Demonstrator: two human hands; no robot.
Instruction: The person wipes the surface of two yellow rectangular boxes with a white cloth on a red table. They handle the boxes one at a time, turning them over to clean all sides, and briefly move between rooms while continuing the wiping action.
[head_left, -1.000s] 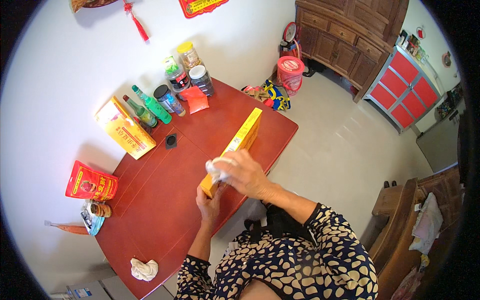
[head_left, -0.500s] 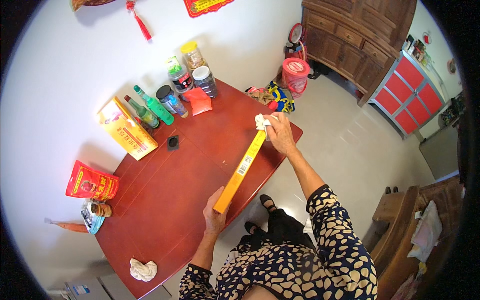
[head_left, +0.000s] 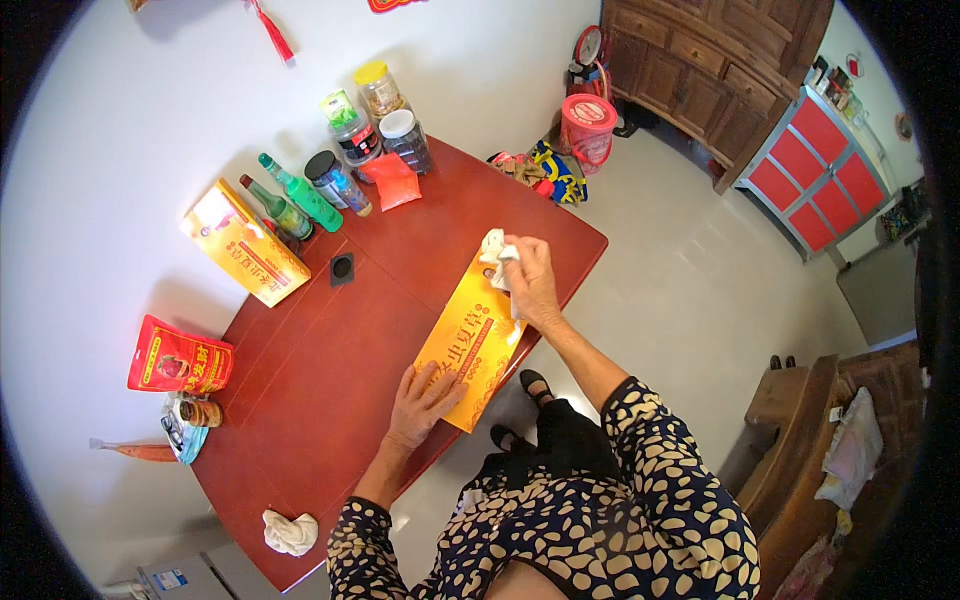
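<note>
A flat yellow-orange box [head_left: 466,350] lies on the red-brown table, broad face up, along the edge nearest me. My left hand [head_left: 424,402] rests on its near end with the fingers stretched out over the printed face. In my right hand [head_left: 532,284] a bunched white cloth [head_left: 497,258] is pinched, pressed against the far end of the box. The cloth and fingers cover part of that end.
Along the wall side of the table [head_left: 300,420] stand another yellow box [head_left: 245,243], two green bottles [head_left: 310,200], several jars [head_left: 380,90] and a red pouch [head_left: 178,358]. An orange packet [head_left: 393,182], a small black square [head_left: 342,269] and a crumpled white cloth [head_left: 290,534] lie on it too.
The box has turned from its narrow side to its broad face and come down onto the table. My left hand has shifted from gripping its end to lying on top.
</note>
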